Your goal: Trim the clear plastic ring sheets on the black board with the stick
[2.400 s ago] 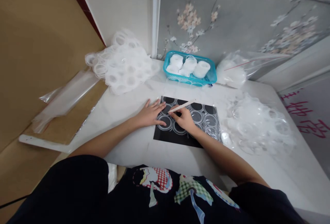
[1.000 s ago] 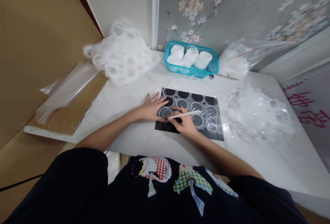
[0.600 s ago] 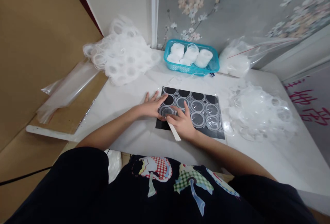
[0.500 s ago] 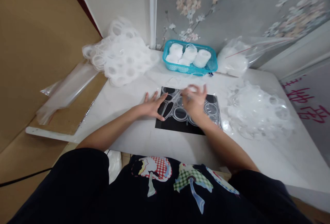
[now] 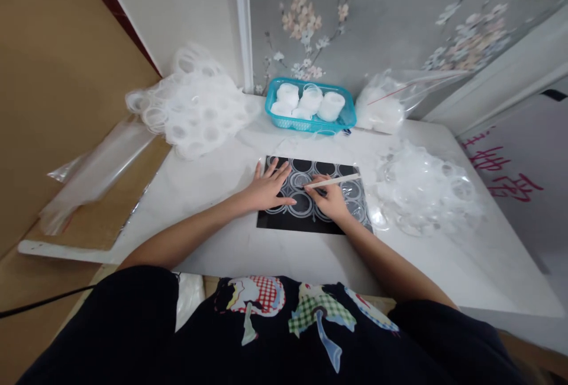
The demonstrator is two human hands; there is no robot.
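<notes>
Here, white rolls (image 5: 332,107) in basket (image 5: 299,124), left fingers (image 5: 286,201) splayed on sheet (image 5: 302,226), right fingers (image 5: 314,194) tight on stick (image 5: 341,180)

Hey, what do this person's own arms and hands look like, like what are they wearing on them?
The left hand and right hand are both bare, with no gloves. The forearms are uncovered too, below short, dark sleeves. These belong to a dark shirt printed with red-checked and green-checked figures.

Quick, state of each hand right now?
Left hand: open, spread over the left end of the black sheet.
Right hand: closed, holding a white stick.
</notes>
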